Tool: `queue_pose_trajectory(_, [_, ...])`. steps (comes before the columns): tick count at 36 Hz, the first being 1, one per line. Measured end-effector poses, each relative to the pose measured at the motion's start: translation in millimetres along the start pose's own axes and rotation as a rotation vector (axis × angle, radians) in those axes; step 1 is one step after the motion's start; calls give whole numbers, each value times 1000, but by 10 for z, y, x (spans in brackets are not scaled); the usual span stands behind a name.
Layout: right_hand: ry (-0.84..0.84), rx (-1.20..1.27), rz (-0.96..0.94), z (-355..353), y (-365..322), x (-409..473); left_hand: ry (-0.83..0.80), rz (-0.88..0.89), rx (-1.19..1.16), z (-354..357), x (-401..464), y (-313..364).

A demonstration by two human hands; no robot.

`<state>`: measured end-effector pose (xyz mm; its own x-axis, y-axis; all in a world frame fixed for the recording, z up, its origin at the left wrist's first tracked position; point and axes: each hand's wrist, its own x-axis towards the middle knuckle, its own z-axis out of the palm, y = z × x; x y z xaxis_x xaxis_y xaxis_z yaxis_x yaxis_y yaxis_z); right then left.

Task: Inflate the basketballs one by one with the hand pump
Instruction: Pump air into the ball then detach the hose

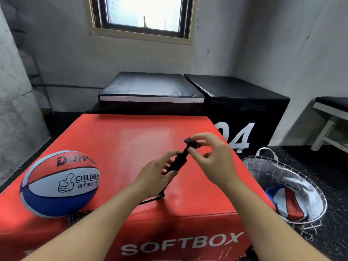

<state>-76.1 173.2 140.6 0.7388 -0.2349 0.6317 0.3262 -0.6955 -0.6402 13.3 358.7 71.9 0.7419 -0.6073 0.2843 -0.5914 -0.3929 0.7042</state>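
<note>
A black hand pump (181, 160) stands tilted over the red soft box (120, 144), its foot near the box's front. My left hand (153, 174) grips the pump's barrel. My right hand (209, 157) pinches the T-handle at the pump's top. A thin black hose (150, 200) runs from the pump's base leftward under my left arm toward a red, white and blue basketball (60, 184) resting on the box's left side. A deflated ball (288, 201) of the same colours lies in a mesh basket (312, 187) on the floor at right.
Two black padded boxes (241, 98) stand behind the red box, one marked 04. A white bench (331, 117) is at the far right. Dark floor surrounds the basket. A window sits in the back wall.
</note>
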Motion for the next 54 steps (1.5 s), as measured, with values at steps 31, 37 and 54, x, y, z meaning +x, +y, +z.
queue_pose_trajectory(31, [-136, -78, 2, 351, 127, 14, -2, -36, -13, -38, -19, -104])
queue_pose_trajectory(37, [-159, -146, -28, 388, 80, -109, 9, -28, 14, -22, -23, -83])
queue_pose_trajectory(54, [223, 73, -69, -96, -307, 184, -49, -22, 47, -21, -13, -78])
